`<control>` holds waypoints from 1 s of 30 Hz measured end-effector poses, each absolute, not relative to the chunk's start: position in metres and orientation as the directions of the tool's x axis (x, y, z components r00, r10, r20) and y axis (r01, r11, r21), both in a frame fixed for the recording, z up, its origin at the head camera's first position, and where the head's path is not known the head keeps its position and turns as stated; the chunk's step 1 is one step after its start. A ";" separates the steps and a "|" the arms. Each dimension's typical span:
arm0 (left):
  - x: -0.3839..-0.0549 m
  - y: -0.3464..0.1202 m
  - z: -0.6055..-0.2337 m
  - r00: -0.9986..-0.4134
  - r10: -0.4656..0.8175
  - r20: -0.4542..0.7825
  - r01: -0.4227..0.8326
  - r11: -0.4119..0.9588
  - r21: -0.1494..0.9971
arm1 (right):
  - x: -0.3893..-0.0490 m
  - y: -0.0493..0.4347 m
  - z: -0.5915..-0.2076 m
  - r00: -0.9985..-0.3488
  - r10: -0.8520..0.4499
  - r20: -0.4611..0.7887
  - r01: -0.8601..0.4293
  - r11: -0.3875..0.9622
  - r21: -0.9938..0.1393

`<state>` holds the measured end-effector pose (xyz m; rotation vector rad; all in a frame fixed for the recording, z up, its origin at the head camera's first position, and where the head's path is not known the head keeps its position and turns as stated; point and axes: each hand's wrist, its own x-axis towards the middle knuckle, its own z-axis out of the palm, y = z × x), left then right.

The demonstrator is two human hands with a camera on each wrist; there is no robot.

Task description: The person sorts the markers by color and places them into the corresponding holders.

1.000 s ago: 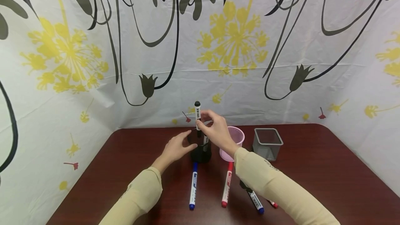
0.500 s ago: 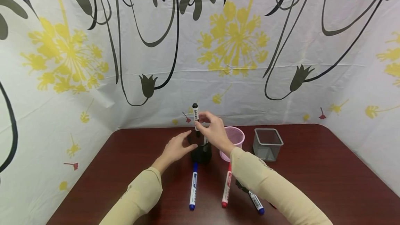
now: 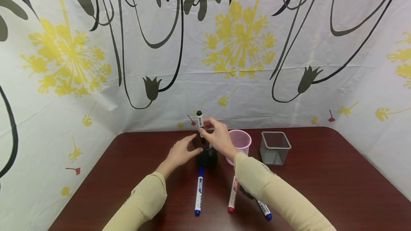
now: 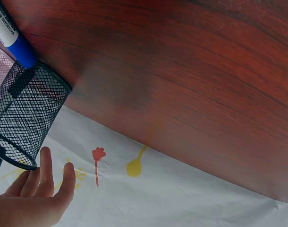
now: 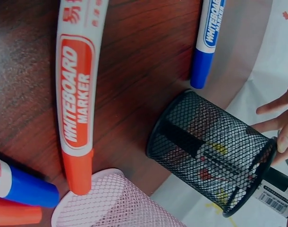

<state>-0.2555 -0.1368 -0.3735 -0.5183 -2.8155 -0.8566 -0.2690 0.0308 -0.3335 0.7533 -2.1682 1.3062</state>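
My right hand (image 3: 219, 136) pinches a black whiteboard marker (image 3: 200, 120) between thumb and fingers, cap end up. The marker's lower end is at the mouth of a black mesh pen cup (image 3: 207, 159). My left hand (image 3: 179, 152) is at the cup's left side, thumb and fingers spread about the rim. In the left wrist view its fingers (image 4: 46, 172) look fairly straight, right at the rim. Through the mesh in the right wrist view, another marker (image 5: 219, 163) stands inside the cup, black end down. The right hand hides part of the rim.
Right of the black cup stand a pink mesh cup (image 3: 240, 140) and a square grey mesh holder (image 3: 275, 149). Nearer lie a blue marker (image 3: 199, 195), a red marker (image 3: 233, 195) and another blue marker (image 3: 264, 209), partly behind the right sleeve. A patterned cloth (image 3: 224, 95) hangs behind the table.
My right hand has lowered the black marker and shifted it slightly left. The right sleeve has moved left and now covers a red marker's end. My left hand has stayed put.
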 end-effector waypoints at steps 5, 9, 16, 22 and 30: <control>-0.255 -0.137 -0.373 -0.930 0.282 0.238 0.367 0.777 0.512 | -0.269 0.030 -0.339 -0.738 -0.202 0.644 -0.663 0.399 -0.634; -0.255 -0.136 -0.374 -0.927 0.279 0.250 0.371 0.775 0.511 | -0.267 0.030 -0.342 -0.756 -0.202 0.622 -0.641 0.423 -0.641; -0.255 -0.136 -0.376 -0.923 0.276 0.269 0.380 0.769 0.514 | -0.265 0.031 -0.350 -0.778 -0.215 0.591 -0.617 0.441 -0.652; -0.253 -0.135 -0.376 -0.926 0.274 0.260 0.373 0.770 0.517 | -0.263 0.031 -0.357 -0.789 -0.214 0.576 -0.605 0.428 -0.671; -0.254 -0.135 -0.375 -0.927 0.273 0.257 0.370 0.773 0.515 | -0.264 0.032 -0.365 -0.771 -0.222 0.597 -0.627 0.431 -0.649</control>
